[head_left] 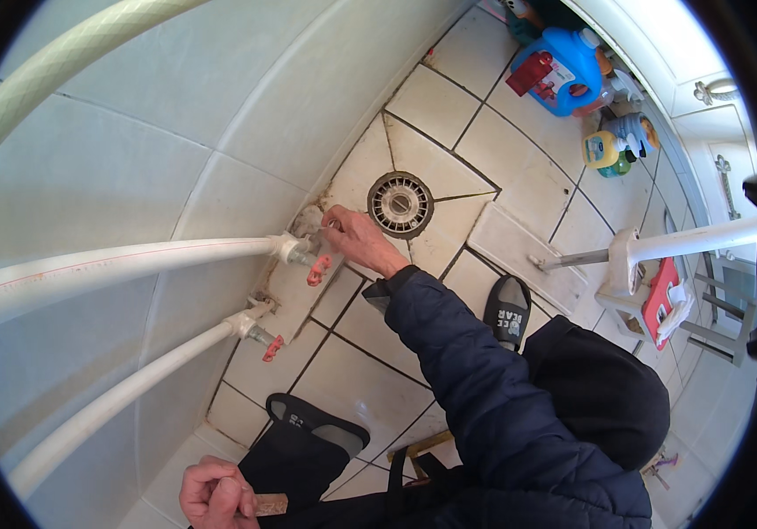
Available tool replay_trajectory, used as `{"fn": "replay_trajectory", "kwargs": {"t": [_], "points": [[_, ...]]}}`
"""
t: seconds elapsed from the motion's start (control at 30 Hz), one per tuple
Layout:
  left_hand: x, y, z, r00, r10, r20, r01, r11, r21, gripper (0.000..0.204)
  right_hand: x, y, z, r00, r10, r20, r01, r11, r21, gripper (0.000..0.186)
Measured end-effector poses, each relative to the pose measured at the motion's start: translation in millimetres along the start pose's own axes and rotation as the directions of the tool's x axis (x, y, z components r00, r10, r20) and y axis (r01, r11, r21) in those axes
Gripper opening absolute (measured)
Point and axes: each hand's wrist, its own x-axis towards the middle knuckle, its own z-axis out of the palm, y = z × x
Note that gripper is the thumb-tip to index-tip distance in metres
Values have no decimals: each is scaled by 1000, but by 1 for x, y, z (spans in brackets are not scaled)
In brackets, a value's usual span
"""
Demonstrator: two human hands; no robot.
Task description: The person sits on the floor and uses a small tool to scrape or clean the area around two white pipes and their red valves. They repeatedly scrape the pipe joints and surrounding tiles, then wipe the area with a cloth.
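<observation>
**At the wall valve: leak and slip risks**

Low on the tiled wall, the right hand (356,236) reaches to the upper valve (308,256), fingers pinched closed on its fitting just above the red handle (318,270). The left hand (212,492) rests near the bottom edge, fingers closed around a small brown block (268,504).

Risks, as judged:
- Forcing the fitting could crack the joint with the white pipe (114,264) and spray water.
- Water on the floor tiles (519,132) may not all reach the drain (400,204); the slippers (507,311) could slide.
- The lower valve (265,342) sits near; a knock could shift it.
</observation>
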Motion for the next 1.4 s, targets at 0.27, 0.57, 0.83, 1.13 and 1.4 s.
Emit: {"fn": "replay_trajectory", "kwargs": {"t": [0.27, 0.57, 0.83, 1.13, 1.4], "points": [[1, 1, 2, 1000, 10, 24, -10, 1000, 2, 13, -5, -8, -37, 993, 91, 71, -108, 950, 293, 26], [3, 1, 5, 1000, 3, 23, -3, 1000, 8, 14, 15, 31, -4, 982, 149, -118, -128, 976, 175, 21], [6, 1, 4, 999, 6, 32, -7, 1000, 19, 14, 14, 22, 27, 987, 72, -141, -82, 994, -67, 22], [5, -1, -1, 999, 6, 34, -6, 1000, 19, 14, 13, 22, -19, 997, 81, -17, -78, 987, 139, 21], [6, 2, 2, 999, 9, 51, -10, 1000, 17, 14, 3, -8, -22, 997, 66, 47, -76, 958, 276, 18]]}}
